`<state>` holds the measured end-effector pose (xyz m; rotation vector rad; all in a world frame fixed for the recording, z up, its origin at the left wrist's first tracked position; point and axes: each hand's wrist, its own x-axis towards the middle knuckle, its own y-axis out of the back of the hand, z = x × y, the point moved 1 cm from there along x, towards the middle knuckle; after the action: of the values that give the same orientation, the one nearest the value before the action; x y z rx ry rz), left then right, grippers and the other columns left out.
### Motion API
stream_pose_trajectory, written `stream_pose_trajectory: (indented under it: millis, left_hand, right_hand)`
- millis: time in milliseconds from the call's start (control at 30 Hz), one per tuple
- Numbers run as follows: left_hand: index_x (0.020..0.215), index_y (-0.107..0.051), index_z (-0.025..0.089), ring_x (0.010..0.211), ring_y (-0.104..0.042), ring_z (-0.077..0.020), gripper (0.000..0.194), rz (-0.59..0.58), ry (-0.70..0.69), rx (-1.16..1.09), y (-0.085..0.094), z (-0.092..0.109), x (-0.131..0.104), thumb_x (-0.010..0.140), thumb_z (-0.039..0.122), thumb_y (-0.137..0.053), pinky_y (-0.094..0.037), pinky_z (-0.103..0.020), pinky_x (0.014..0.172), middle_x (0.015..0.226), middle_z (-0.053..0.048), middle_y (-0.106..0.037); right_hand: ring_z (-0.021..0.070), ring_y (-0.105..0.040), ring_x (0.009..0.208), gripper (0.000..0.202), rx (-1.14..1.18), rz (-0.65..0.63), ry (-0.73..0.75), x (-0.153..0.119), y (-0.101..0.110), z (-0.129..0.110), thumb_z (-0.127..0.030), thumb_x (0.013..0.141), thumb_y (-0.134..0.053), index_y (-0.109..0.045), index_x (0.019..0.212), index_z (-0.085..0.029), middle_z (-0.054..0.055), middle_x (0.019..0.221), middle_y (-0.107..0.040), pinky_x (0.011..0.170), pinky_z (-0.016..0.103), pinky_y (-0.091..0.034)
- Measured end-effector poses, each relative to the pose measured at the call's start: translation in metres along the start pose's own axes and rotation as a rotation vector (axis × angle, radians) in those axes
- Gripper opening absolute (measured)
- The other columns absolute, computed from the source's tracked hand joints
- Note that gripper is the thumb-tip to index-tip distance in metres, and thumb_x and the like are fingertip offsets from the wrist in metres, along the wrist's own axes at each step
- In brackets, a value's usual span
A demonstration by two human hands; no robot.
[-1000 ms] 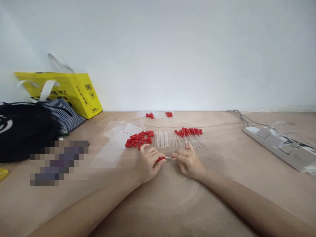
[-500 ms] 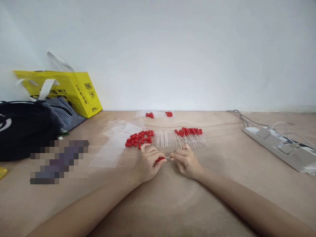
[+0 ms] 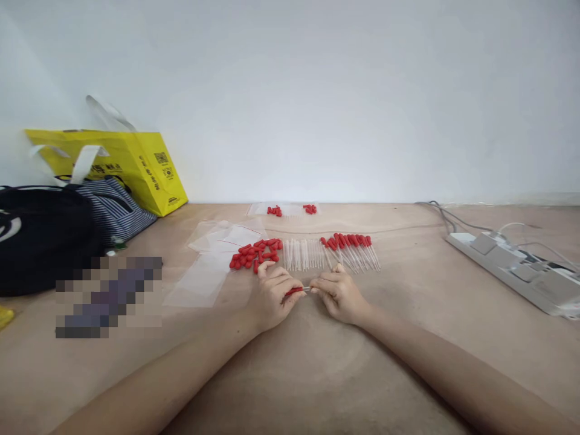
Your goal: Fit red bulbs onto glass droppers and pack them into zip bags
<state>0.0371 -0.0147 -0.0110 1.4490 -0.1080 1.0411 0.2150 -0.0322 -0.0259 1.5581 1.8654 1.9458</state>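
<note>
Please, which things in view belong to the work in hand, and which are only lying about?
Work in hand:
red cap, in left hand
clear tube, in right hand
loose red caps
bare tubes
red-capped tubes

Apparently just lying about:
yellow bag
black bag
striped bag
power strip

Flat plastic bags: cannot tell.

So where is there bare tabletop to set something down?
Bare tabletop lies between the right hand and the power strip, and between the forearms. Just beyond that hand and the left hand it's crowded: red bulbs, clear tubes, red-capped tubes.
</note>
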Motion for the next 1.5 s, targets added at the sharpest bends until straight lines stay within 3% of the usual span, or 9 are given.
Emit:
stream_pose_trajectory:
  millis: [167,300,433,533,667,767,900,1300,1500]
  left_hand:
    - [0.071,-0.057,0.020,0.067,-0.053,-0.0128,0.013,0.006,-0.027,0.038,0.001,-0.001,0.001,0.080,0.026,-0.050,-0.018,-0.040,0.091,0.064,0.005,-0.064]
    - [0.074,-0.059,0.021,0.071,-0.053,-0.0140,0.013,0.024,0.024,0.095,0.004,-0.005,0.004,0.081,0.027,-0.049,-0.018,-0.041,0.090,0.066,0.004,-0.065]
    - [0.076,-0.061,0.023,0.077,-0.053,-0.0155,0.015,0.033,0.079,0.138,0.006,-0.012,0.005,0.082,0.029,-0.048,-0.017,-0.041,0.091,0.072,0.003,-0.065]
    - [0.097,-0.057,0.024,0.090,-0.051,-0.0193,0.021,0.054,0.166,0.179,0.007,-0.018,0.005,0.081,0.033,-0.048,-0.019,-0.041,0.090,0.093,-0.002,-0.063]
    - [0.115,-0.045,0.022,0.100,-0.046,-0.0239,0.041,0.078,0.315,0.252,0.007,-0.028,0.005,0.077,0.035,-0.051,-0.025,-0.040,0.086,0.107,-0.006,-0.057]
    - [0.109,-0.049,0.025,0.100,-0.044,-0.0252,0.036,0.068,0.400,0.323,0.005,-0.035,0.005,0.074,0.033,-0.053,-0.025,-0.041,0.084,0.106,-0.005,-0.056]
    - [0.097,-0.055,0.026,0.100,-0.042,-0.0253,0.026,0.063,0.442,0.404,0.004,-0.044,0.005,0.071,0.030,-0.056,-0.025,-0.043,0.084,0.106,-0.005,-0.054]
    - [0.072,-0.062,0.023,0.096,-0.043,-0.0245,0.011,0.058,0.417,0.499,0.011,-0.056,0.006,0.068,0.033,-0.061,-0.019,-0.047,0.088,0.095,-0.005,-0.056]
    - [0.066,-0.062,0.022,0.094,-0.044,-0.0244,0.012,0.061,0.401,0.526,0.012,-0.057,0.006,0.069,0.033,-0.060,-0.019,-0.049,0.088,0.093,-0.006,-0.056]
  right_hand:
    - [0.0104,-0.046,0.058,0.021,0.011,-0.050,0.002,0.002,-0.001,0.003,-0.017,0.085,-0.036,-0.057,0.083,-0.016,0.001,0.064,-0.056,0.062,0.026,-0.025]
    - [0.0129,-0.048,0.072,0.023,-0.008,-0.104,0.021,0.005,0.003,0.005,-0.016,0.085,-0.034,-0.055,0.095,-0.015,0.005,0.079,-0.058,0.064,0.025,-0.029]
    - [0.0165,-0.045,0.076,0.022,-0.154,-0.077,-0.011,0.004,0.009,0.009,-0.015,0.082,-0.040,-0.059,0.093,-0.017,0.006,0.082,-0.057,0.067,0.028,-0.030]
    - [0.0172,-0.045,0.074,0.021,-0.238,-0.039,-0.116,0.003,0.010,0.016,-0.016,0.081,-0.041,-0.062,0.086,-0.017,0.006,0.077,-0.057,0.066,0.028,-0.030]
    - [0.0163,-0.048,0.072,0.024,-0.304,0.038,-0.449,0.003,0.006,0.034,-0.018,0.081,-0.039,-0.063,0.081,-0.016,0.006,0.071,-0.056,0.064,0.026,-0.031]
    - [0.0173,-0.051,0.076,0.025,-0.403,0.076,-0.651,0.007,0.003,0.043,-0.021,0.080,-0.039,-0.064,0.080,-0.018,0.006,0.074,-0.059,0.066,0.027,-0.030]
    - [0.0176,-0.053,0.077,0.025,-0.508,0.072,-0.769,0.013,-0.002,0.048,-0.023,0.079,-0.039,-0.064,0.079,-0.019,0.006,0.078,-0.063,0.068,0.030,-0.027]
    - [0.0192,-0.055,0.077,0.027,-0.572,0.061,-0.858,0.013,0.002,0.062,-0.031,0.078,-0.039,-0.064,0.083,-0.021,0.005,0.076,-0.065,0.075,0.034,-0.024]
    - [0.0193,-0.054,0.078,0.028,-0.563,0.078,-0.792,0.014,0.002,0.055,-0.035,0.078,-0.040,-0.063,0.078,-0.019,0.006,0.078,-0.064,0.077,0.036,-0.023]
